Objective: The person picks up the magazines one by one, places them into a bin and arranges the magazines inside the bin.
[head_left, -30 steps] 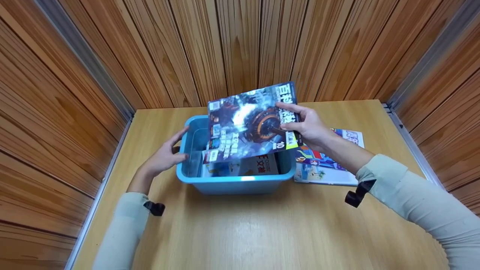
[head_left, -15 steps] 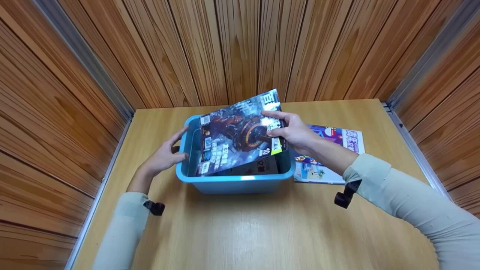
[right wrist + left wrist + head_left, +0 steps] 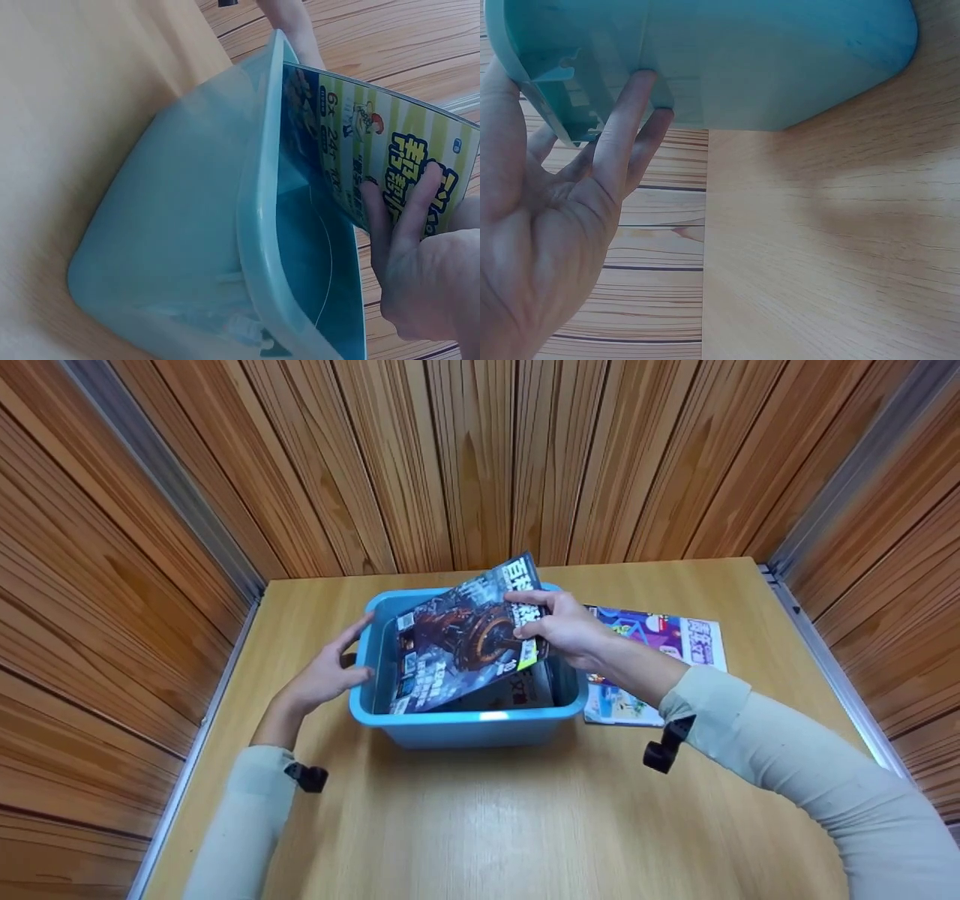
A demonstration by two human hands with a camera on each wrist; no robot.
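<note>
Two hands work at a blue plastic bin (image 3: 465, 720) that stands on the wooden desk (image 3: 480, 825) in front of wood-panelled walls (image 3: 465, 457). The right hand (image 3: 566, 628) pinches a dark-covered magazine (image 3: 450, 649) by its upper right corner, thumb on the cover and fingers behind; the right wrist view shows those fingers (image 3: 397, 225) spread against the yellow-and-white back cover. The magazine is tilted, its lower left corner down inside the bin near the left wall and its upper edge above the far rim. Beneath it, lying in the bin, is another magazine (image 3: 525, 691), of which only a pale strip with red characters shows. The left hand (image 3: 326, 675) rests against the outside of the bin's left wall with fingers straight and relaxed; in the left wrist view the fingertips (image 3: 641, 82) touch the ribbed underside of the rim (image 3: 547, 71), without curling round it. On the desk just to the right of the bin lies a colourful magazine (image 3: 667, 645), flat, partly covered by the right forearm. Both arms wear pale sleeves (image 3: 787, 765), each with a small black clip at the cuff.
</note>
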